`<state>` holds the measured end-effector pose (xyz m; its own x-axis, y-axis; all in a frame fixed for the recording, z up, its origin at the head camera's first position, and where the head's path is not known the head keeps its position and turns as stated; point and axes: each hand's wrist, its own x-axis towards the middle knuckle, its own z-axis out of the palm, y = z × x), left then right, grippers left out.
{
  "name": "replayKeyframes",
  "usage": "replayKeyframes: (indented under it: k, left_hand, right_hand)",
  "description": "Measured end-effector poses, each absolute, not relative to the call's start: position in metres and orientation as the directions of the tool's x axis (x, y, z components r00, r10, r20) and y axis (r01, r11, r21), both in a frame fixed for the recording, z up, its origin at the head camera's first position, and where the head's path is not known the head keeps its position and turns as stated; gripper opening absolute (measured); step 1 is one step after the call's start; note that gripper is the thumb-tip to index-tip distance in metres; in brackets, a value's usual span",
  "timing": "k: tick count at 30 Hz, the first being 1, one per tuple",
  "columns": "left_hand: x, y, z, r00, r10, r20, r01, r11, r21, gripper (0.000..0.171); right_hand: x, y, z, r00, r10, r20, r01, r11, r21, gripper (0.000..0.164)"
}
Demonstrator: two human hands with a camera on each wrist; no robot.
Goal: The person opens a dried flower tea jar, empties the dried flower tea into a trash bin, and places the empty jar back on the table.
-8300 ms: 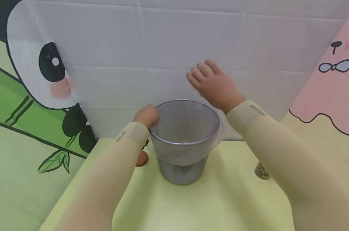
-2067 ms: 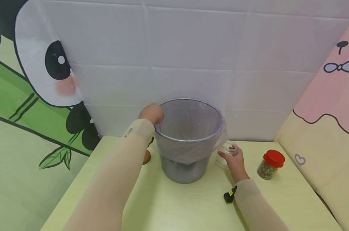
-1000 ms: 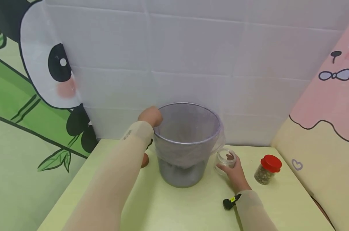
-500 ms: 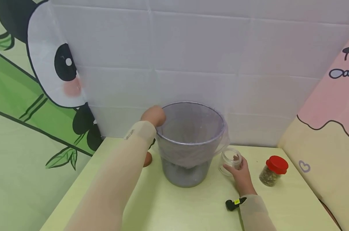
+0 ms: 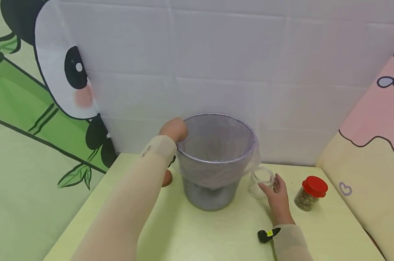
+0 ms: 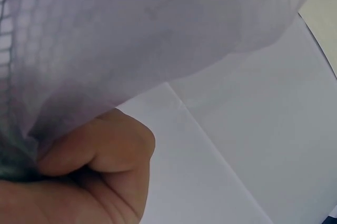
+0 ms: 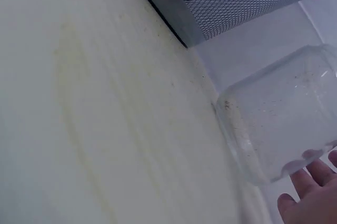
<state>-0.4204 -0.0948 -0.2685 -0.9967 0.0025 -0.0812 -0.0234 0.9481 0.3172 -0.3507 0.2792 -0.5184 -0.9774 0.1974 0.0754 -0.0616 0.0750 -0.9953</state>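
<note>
A grey metal-mesh trash can point(image 5: 210, 198) stands upright on the table, lined with a thin see-through plastic bag point(image 5: 213, 177) folded down over its rim. My left hand point(image 5: 174, 129) grips the rim and bag at the left side; the left wrist view has its curled fingers point(image 6: 100, 145) right against the liner. Just right of the can, a lidless clear jar point(image 5: 257, 188) sits upright, with small dark specks inside its glass in the right wrist view. My right hand point(image 5: 278, 199) is beside the jar, thumb and fingers spread loosely near its right side.
Farther right stands a jar point(image 5: 306, 199) of greenish-brown bits with a red lid point(image 5: 315, 186). A round reddish-brown object point(image 5: 167, 178) lies left of the can, partly behind my left arm. A white wall sheet point(image 5: 216, 54) rises behind the table.
My right hand was raised over the can's right side, later held the clear jar low beside it. The jar is now on the table and that hand has loosened rightward. Left hand keeps its grip.
</note>
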Motion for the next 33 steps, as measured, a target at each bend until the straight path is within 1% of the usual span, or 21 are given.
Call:
replayKeyframes:
  k: [5, 9, 12, 20, 25, 33]
  left_hand:
    - [-0.421, -0.094, -0.267, -0.996, 0.000, -0.085, -0.027, 0.948, 0.317, 0.031]
    - [-0.421, -0.094, -0.266, -0.996, 0.004, -0.090, -0.024, 0.949, 0.314, 0.033]
    - [-0.421, -0.094, -0.266, -0.996, 0.013, -0.089, -0.015, 0.952, 0.305, 0.033]
    - [-0.422, -0.094, -0.266, -0.996, 0.023, -0.087, -0.004, 0.953, 0.302, 0.033]
    - [-0.422, -0.094, -0.265, -0.995, 0.024, -0.097, -0.007, 0.951, 0.308, 0.034]
    - [-0.421, -0.094, -0.266, -0.996, 0.015, -0.091, -0.016, 0.946, 0.325, 0.033]
  right_hand:
    - [-0.345, 0.273, -0.504, -0.962, 0.233, 0.141, -0.125, 0.081, -0.989, 0.092]
    - [-0.342, 0.267, -0.497, -0.947, 0.263, 0.182, -0.161, 0.101, -0.982, 0.094]
    - [-0.340, 0.266, -0.493, -0.935, 0.282, 0.216, -0.183, 0.140, -0.973, 0.094]
    - [-0.334, 0.267, -0.473, -0.897, 0.325, 0.301, -0.258, 0.171, -0.951, 0.087]
    - [-0.328, 0.272, -0.457, -0.880, 0.341, 0.331, -0.281, 0.188, -0.941, 0.084]
    - [-0.318, 0.287, -0.439, -0.821, 0.429, 0.377, -0.300, 0.238, -0.924, 0.082]
